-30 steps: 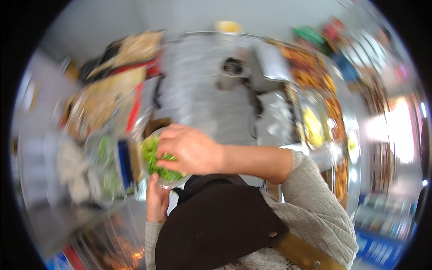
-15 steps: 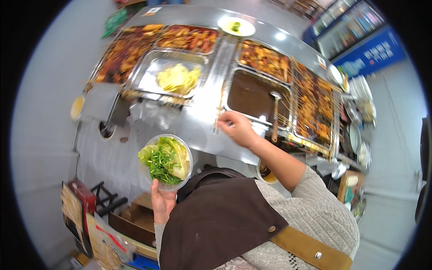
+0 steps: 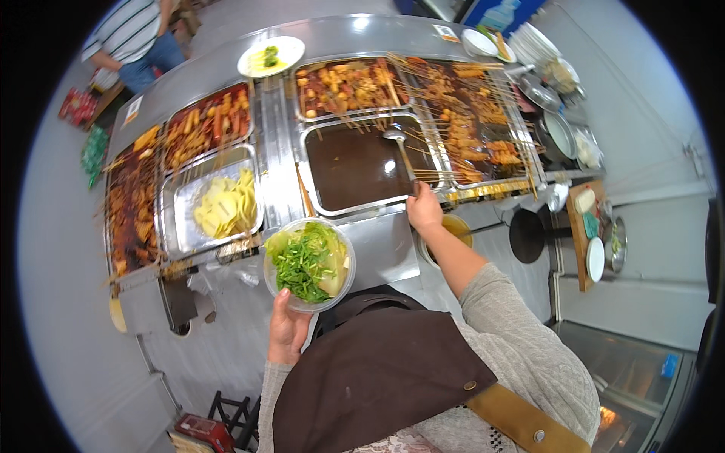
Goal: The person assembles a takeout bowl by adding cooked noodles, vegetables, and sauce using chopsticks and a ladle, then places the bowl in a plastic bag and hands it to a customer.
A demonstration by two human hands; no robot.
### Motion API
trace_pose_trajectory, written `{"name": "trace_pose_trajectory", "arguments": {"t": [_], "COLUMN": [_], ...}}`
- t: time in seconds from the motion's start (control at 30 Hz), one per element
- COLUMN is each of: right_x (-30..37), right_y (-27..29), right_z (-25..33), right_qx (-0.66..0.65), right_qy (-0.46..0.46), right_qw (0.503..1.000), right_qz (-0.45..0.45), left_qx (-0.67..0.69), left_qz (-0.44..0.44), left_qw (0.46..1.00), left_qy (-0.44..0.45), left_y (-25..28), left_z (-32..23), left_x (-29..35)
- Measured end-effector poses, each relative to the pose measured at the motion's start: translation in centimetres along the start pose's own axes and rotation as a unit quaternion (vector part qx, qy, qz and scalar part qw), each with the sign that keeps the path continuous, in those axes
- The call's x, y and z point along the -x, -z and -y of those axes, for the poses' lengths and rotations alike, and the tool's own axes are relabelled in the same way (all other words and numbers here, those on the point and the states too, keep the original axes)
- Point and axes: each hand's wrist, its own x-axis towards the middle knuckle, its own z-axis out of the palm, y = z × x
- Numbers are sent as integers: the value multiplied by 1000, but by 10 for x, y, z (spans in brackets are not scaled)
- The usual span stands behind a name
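Plainly, the right hand [image 3: 424, 210] was curled around the end of a long-handled metal ladle [image 3: 407, 160], grasping it at the front edge of the pan. The left hand [image 3: 288, 332] held a round, clear plastic bowl [image 3: 350, 266] from below, with its thumb up on the near side. The bowl was in front of the brown cloth apron [image 3: 377, 362], just above the shiny steel counter [image 3: 387, 248]. Inside it were chopped, bright green leaves [image 3: 300, 264] and some big, pale green leaves [image 3: 332, 279].

The ladle's round scoop was over the dark brown soup [image 3: 351, 170] in a wide, square steel pan [image 3: 308, 181]. It was hard to tell how deep the scoop sat.

To the right of the pan, lots of brown food on thin sticks [image 3: 472, 113] lay in a tray. Behind it was another tray of brown and yellow food pieces [image 3: 347, 87]. To the left was a silver tray [image 3: 185, 192] with flat yellow slices [image 3: 226, 205] in it. Farther back was a white oval plate [image 3: 253, 68]. At the far left, a person in a striped shirt [image 3: 128, 34] was near the counter.
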Motion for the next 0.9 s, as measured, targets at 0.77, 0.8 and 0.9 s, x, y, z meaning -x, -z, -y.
{"name": "trace_pose_trajectory", "arguments": {"t": [0.77,0.8,0.9], "right_x": [-71,-84,-114], "right_y": [251,257,273], "right_z": [-178,-189,-210], "right_qx": [-277,-279,-292], "right_qy": [-195,-216,-221], "right_qw": [940,933,922], "right_qz": [44,67,125], "left_qx": [-124,-124,-124], "left_qz": [44,45,37], "left_qw": [983,983,983], "left_qy": [130,128,130], "left_y": [-187,-198,-230], "left_z": [71,83,117], "left_x": [-96,-103,-119]}}
